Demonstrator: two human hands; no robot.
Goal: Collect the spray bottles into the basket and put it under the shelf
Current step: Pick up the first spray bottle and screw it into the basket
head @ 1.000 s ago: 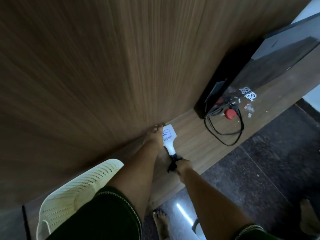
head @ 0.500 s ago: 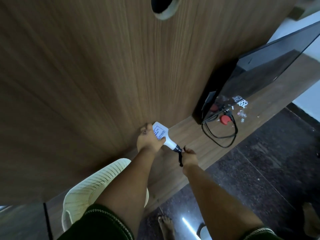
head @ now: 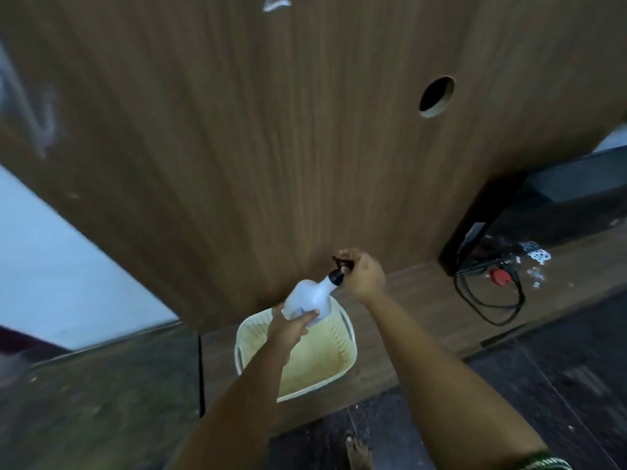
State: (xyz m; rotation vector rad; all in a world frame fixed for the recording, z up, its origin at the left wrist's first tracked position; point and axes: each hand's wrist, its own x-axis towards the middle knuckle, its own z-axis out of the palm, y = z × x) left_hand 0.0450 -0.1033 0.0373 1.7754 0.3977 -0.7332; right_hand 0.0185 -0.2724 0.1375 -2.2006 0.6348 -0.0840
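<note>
A white spray bottle [head: 310, 296] with a black nozzle hangs tilted above the far rim of a cream plastic basket [head: 342, 362]. My left hand [head: 291, 329] grips the bottle's base from below. My right hand [head: 361, 274] is closed on the black spray head at the top. The basket stands on a low wooden ledge [head: 420, 307] in front of a tall wood panel [head: 271, 147]. Nothing shows inside the visible part of the basket; my left forearm hides part of it.
A black box [head: 556, 212] stands on the ledge at the right, with a looped black cable [head: 488, 300], a red plug [head: 498, 275] and small scraps beside it. The panel has a round hole [head: 436, 96]. Dark stone floor lies below; a bare foot [head: 356, 452] shows there.
The bottle has been lifted off the ledge and carried left, over the basket. Both hands moved with it, and the view swung so that the whole basket shows.
</note>
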